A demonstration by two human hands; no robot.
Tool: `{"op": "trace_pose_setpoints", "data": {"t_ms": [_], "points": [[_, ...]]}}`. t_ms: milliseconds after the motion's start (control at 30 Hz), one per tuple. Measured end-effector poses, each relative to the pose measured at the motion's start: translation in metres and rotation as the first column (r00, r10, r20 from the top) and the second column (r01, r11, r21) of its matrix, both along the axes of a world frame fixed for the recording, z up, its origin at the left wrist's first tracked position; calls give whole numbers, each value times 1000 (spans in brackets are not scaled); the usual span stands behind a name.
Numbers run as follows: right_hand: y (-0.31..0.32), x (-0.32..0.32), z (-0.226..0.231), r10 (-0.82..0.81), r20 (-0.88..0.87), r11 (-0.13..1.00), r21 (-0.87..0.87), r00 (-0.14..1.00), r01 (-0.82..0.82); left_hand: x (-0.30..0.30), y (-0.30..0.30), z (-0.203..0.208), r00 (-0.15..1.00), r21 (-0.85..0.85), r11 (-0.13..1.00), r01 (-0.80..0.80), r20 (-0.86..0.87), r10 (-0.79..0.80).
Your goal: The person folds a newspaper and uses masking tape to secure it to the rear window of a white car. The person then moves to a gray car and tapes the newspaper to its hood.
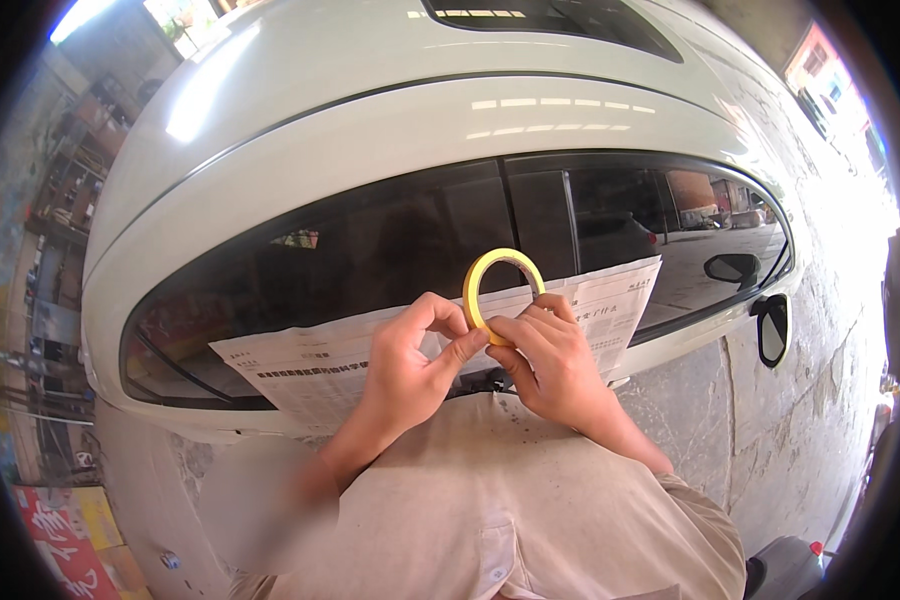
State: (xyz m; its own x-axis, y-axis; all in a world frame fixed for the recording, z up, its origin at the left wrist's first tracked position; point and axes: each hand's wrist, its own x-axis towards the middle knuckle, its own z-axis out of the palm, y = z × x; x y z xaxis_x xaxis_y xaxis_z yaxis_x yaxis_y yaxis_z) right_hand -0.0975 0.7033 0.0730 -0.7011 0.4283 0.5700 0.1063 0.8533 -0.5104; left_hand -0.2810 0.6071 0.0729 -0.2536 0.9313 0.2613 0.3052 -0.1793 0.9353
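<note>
A roll of yellow masking tape [475, 290] stands on edge in front of my chest, its open ring facing me. My left hand [410, 365] is closed, with thumb and forefinger pinching the roll's lower left edge. On the other side, the fingers of my right hand [555, 360] grip its lower right edge. Both thumbs come close together at the bottom of the ring. Behind my hands a printed newspaper sheet [310, 375] lies along the side of a white car [390, 115], over the lower part of its dark side windows [410, 240]. My hands hide the sheet's middle.
At the right the car's side mirror [773, 330] sticks out above the grey concrete floor [670, 400]. Cluttered shelves [65, 200] line the far left. A red and yellow printed board [65, 530] is at the lower left, and a grey container [788, 570] at the lower right.
</note>
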Motion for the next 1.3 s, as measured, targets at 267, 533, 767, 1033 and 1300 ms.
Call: {"op": "trace_pose_setpoints", "data": {"t_ms": [267,533,767,1033,1300], "points": [[0,-1,0,0,-7,1000,-9,1000,0,-1,1,-2,997,45,998,33,-65,-31],[-2,-2,0,8,-13,999,-45,1000,-8,7,3,3,993,46,999,-22,120,17],[-2,-2,0,14,-27,999,-50,1000,-15,7,6,-3,982,122,991,-51,185,28],[-2,1,1,30,-32,990,-139,999,-34,-5,1,-6,1000,57,998,5,-13,-5],[-4,3,1,34,26,981,-193,999,-28,-11,3,-4,879,315,948,-39,-441,183]]}}
